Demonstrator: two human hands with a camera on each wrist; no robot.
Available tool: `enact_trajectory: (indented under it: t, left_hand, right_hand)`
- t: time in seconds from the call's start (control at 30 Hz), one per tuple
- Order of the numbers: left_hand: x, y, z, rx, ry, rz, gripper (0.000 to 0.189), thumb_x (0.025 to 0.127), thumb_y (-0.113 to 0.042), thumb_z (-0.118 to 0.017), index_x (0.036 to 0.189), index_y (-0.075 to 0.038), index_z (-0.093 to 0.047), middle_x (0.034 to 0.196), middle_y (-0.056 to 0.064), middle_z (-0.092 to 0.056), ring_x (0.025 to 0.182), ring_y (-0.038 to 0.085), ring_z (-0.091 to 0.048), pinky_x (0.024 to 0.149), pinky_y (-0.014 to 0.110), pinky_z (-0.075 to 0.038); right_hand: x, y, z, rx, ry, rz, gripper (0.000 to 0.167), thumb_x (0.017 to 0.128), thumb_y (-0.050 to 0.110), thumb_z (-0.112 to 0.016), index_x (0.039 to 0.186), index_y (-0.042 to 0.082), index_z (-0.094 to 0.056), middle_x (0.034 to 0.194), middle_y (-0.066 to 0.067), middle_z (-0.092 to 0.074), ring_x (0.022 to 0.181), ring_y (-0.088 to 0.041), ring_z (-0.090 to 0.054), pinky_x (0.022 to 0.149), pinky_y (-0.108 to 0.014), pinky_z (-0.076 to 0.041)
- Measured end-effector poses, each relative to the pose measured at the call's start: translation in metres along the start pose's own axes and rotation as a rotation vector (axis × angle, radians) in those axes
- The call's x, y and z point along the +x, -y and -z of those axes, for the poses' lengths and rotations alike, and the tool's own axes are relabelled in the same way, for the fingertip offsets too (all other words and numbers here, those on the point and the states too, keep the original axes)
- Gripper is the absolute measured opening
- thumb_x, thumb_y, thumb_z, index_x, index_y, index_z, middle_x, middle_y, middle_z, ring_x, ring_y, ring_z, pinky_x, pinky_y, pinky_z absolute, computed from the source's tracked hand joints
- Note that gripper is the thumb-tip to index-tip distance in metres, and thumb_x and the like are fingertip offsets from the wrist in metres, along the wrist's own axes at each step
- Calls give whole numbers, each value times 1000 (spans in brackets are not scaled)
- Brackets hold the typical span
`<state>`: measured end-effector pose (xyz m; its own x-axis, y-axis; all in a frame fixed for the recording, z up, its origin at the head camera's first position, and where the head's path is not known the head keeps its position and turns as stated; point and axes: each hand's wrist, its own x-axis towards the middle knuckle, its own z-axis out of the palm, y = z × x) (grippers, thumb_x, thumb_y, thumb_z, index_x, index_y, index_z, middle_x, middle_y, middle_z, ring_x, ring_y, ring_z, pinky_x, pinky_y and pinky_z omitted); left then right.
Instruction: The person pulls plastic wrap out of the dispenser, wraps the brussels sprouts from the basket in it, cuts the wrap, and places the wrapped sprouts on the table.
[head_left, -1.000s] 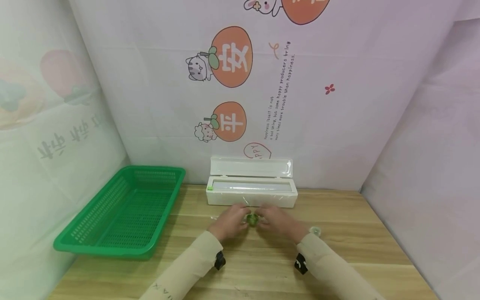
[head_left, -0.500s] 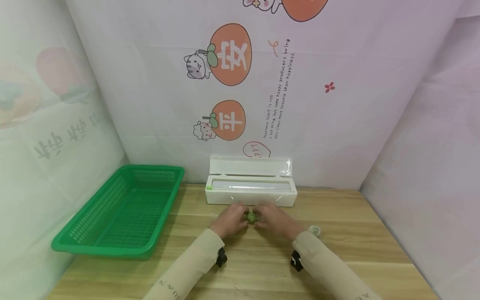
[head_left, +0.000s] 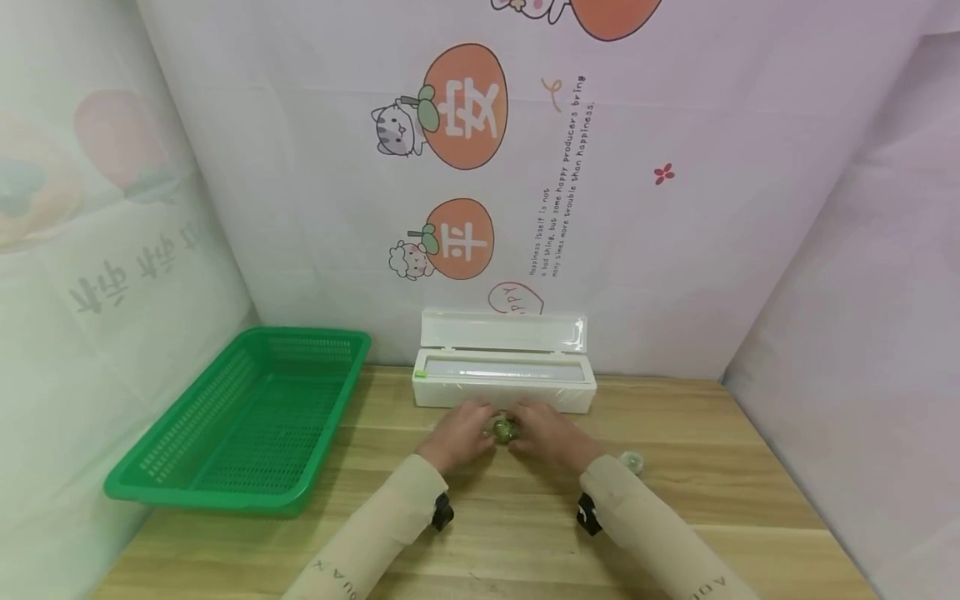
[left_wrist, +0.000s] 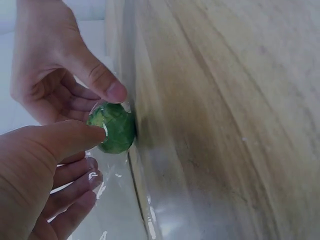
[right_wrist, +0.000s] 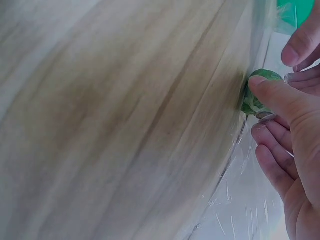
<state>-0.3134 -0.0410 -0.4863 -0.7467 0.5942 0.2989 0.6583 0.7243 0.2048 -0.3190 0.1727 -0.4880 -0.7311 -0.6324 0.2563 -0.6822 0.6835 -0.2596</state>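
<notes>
A small green Brussels sprout (head_left: 506, 430), shiny with clear cling film (left_wrist: 150, 215), sits on the wooden table between both hands. The left hand (head_left: 459, 437) holds it from the left; its thumb lies against the sprout in the left wrist view, its other fingers bent below. From the right, the right hand (head_left: 551, 437) pinches the sprout (right_wrist: 256, 102), thumb on top and fingers behind. Film stretches around the sprout and over the wood. Right behind the hands stands a white cling film dispenser (head_left: 502, 393), its clear lid raised.
A green plastic basket (head_left: 315, 467) stands at the left of the table (head_left: 517, 550). Beside the right wrist lies a small round pale-green thing (head_left: 632, 462), shiny as if wrapped. Printed white cloth (head_left: 615, 250) encloses the back and sides.
Both hands stay at the sprout and have shifted slightly toward the dispenser. The right forearm has drawn a little inward. Basket and dispenser have not moved.
</notes>
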Motion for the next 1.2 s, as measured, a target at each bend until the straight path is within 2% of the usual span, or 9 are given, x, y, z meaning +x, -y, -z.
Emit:
enact_trajectory:
  t: [0.17,0.27,0.43,0.6,0.77,0.83,0.93,1.03,1.2]
  left_hand:
    - [4,-1,-6,16,-1,-15,33,87,-15,-85,118,-9,-73,112,7,-73,105,23,-70,91,38,-62]
    - [6,0,-9,16,6,-3,34,88,-15,-86,119,-9,-74,112,7,-73,105,24,-70,92,38,-62]
    - [12,3,-11,-60,12,3,30,91,-15,-84,119,-9,-75,116,7,-76,110,24,-72,98,38,-61]
    - [19,9,-12,-116,40,-2,21,93,-15,-82,112,-9,-77,109,5,-78,103,21,-72,95,36,-61]
    - [24,12,-12,-173,81,31,18,93,-19,-82,108,-10,-78,104,3,-79,98,20,-73,95,35,-61]
    - [25,13,-10,-186,81,38,20,91,-19,-83,108,-9,-79,104,4,-80,98,20,-73,95,35,-61]
    - [26,11,-9,-165,68,22,20,89,-17,-85,106,-9,-79,101,4,-80,95,20,-73,92,34,-61]
    - [27,8,-8,-101,61,2,16,89,-19,-85,101,-10,-79,96,3,-80,91,19,-73,87,33,-62]
    - [23,2,-2,-2,71,34,21,89,-24,-87,101,-9,-78,100,6,-77,95,21,-71,89,36,-62]
  right_hand:
    - [2,-1,3,14,6,21,43,80,11,-91,118,5,-71,110,-7,-75,102,-23,-71,95,-43,-61]
    - [5,-1,2,13,10,36,46,80,11,-92,119,4,-70,113,-8,-76,105,-25,-71,97,-44,-61]
    - [9,-1,1,7,14,42,44,80,12,-91,119,4,-71,110,-8,-76,102,-24,-72,94,-42,-62]
    - [8,-1,6,12,32,26,38,82,13,-90,116,4,-73,106,-7,-77,97,-23,-72,90,-40,-63]
    - [10,0,10,-5,14,-37,38,87,18,-87,121,10,-74,115,-5,-76,107,-23,-70,97,-42,-61]
    - [11,0,9,-9,2,-31,38,87,17,-87,122,10,-74,115,-5,-76,107,-23,-71,96,-42,-61]
    - [11,-1,5,-20,-18,7,38,84,12,-88,119,8,-74,109,-6,-76,100,-21,-71,91,-38,-63]
    - [11,-4,-1,-44,-47,44,35,83,9,-88,115,6,-73,103,-6,-74,94,-19,-70,86,-34,-63]
    - [12,-7,-6,-5,-77,27,23,87,12,-86,106,8,-75,100,-3,-74,92,-16,-70,83,-31,-63]
